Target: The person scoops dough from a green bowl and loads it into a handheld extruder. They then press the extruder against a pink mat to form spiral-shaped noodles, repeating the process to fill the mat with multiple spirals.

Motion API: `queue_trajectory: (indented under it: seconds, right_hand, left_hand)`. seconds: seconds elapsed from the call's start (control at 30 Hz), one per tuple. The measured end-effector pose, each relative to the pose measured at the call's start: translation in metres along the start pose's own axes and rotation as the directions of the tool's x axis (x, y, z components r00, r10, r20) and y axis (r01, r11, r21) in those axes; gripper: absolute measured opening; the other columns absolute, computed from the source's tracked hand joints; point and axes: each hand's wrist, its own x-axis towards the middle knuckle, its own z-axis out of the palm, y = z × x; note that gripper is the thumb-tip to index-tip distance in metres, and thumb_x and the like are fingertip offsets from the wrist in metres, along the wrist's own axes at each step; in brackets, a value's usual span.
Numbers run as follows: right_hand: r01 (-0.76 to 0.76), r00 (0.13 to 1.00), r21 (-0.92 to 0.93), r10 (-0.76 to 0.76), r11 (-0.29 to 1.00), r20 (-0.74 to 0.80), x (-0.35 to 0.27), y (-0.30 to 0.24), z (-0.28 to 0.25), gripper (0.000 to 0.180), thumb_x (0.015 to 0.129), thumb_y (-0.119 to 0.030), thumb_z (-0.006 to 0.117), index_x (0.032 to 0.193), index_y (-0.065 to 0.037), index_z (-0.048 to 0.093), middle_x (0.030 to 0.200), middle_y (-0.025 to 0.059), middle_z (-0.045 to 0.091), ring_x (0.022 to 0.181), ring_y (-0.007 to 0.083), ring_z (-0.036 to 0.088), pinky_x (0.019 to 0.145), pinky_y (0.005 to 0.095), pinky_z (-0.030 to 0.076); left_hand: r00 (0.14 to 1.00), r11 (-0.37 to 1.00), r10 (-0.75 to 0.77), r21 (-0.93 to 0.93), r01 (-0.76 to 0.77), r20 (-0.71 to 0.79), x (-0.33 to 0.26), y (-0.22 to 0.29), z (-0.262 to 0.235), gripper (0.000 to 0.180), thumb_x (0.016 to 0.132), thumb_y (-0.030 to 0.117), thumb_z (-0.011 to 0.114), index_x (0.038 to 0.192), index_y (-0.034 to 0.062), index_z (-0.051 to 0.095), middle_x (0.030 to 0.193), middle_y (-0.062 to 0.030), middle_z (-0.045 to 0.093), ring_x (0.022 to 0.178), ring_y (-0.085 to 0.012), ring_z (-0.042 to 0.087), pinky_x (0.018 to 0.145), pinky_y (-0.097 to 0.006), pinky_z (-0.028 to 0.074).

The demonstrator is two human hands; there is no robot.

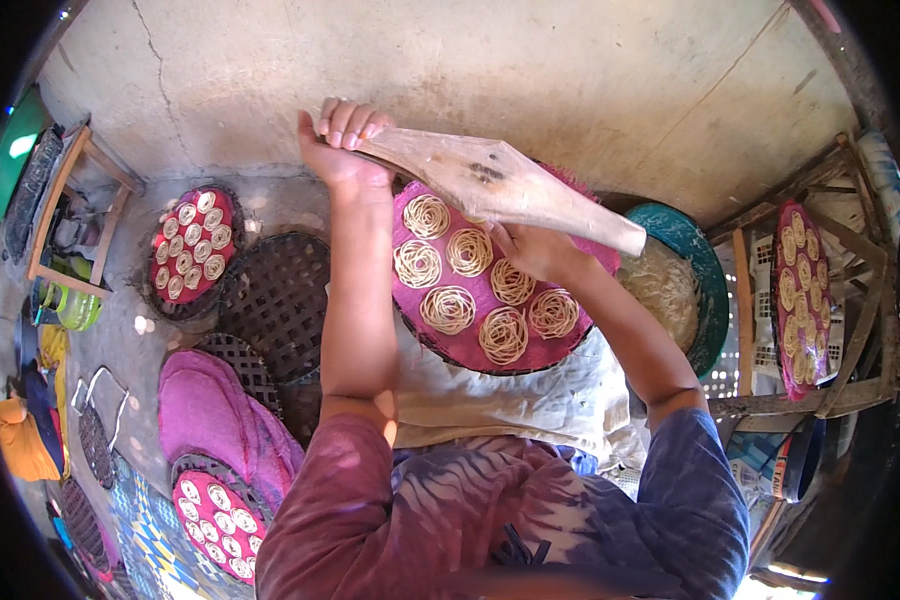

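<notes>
My left hand point(350, 140) is closed around the narrow end of a long wooden plank-like handle point(490, 175), which slants down to the right above a round tray. Beneath that plank, my right hand point(540, 252) reaches in over the tray; its fingers are mostly hidden, so what it touches is unclear. The tray is lined with pink mesh cloth point(435, 330) and bears several flat coils of pale noodles point(447, 310). Part of the tray's far side is covered by the plank.
A teal basin point(712, 300) with pale strands or dough stands at the right. Other coil-filled trays lie at far left point(157, 240), lower left point(182, 500) and on a wooden rack point(818, 235). Dark woven trays point(275, 300) and folded purple cloth point(205, 405) are at left. A wall point(470, 70) rises ahead.
</notes>
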Motion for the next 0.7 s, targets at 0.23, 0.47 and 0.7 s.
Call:
queue_trajectory:
  seconds: [0.23, 0.47, 0.7]
  right_hand:
    - [-0.496, 0.865, 0.789, 0.126, 0.364, 0.486, -0.035, -0.038, -0.100, 0.078, 0.096, -0.059, 0.045, 0.143, 0.002, 0.039, 0.126, 0.0235, 0.058, 0.118, 0.0295, 0.057, 0.101, 0.0388, 0.044]
    - [-0.042, 0.997, 0.262, 0.024, 0.964, 0.071, -0.137, -0.088, -0.109, 0.073, 0.092, -0.057, 0.053, 0.141, -0.002, 0.046, 0.079, 0.0162, 0.070, 0.070, 0.0302, 0.070, 0.067, 0.0402, 0.055]
    - [-0.190, 0.970, 0.511, 0.079, 0.839, 0.232, -0.140, -0.050, -0.059, 0.050, 0.105, -0.038, 0.029, 0.126, -0.008, 0.063, 0.058, 0.0162, 0.052, 0.053, 0.0261, 0.052, 0.061, 0.0388, 0.046]
  left_hand:
    - [0.929, 0.878, -0.249, 0.468, 0.098, 0.273, -0.005, 0.006, 0.107, 0.056, 0.098, 0.056, 0.027, 0.073, 0.0124, 0.051, 0.066, -0.0013, 0.059, 0.066, -0.0140, 0.060, 0.073, -0.034, 0.050]
    - [0.349, -0.128, -0.926, 0.990, 0.066, -0.143, -0.107, -0.101, 0.141, 0.047, 0.089, 0.031, 0.062, 0.127, 0.0056, 0.052, 0.114, -0.0098, 0.059, 0.102, -0.0185, 0.057, 0.090, -0.034, 0.045]
    - [0.531, -0.473, -0.818, 0.782, -0.406, -0.219, -0.214, -0.143, 0.131, 0.042, 0.091, 0.017, 0.057, 0.129, 0.0004, 0.047, 0.122, -0.0167, 0.056, 0.109, -0.0233, 0.056, 0.092, -0.038, 0.046]
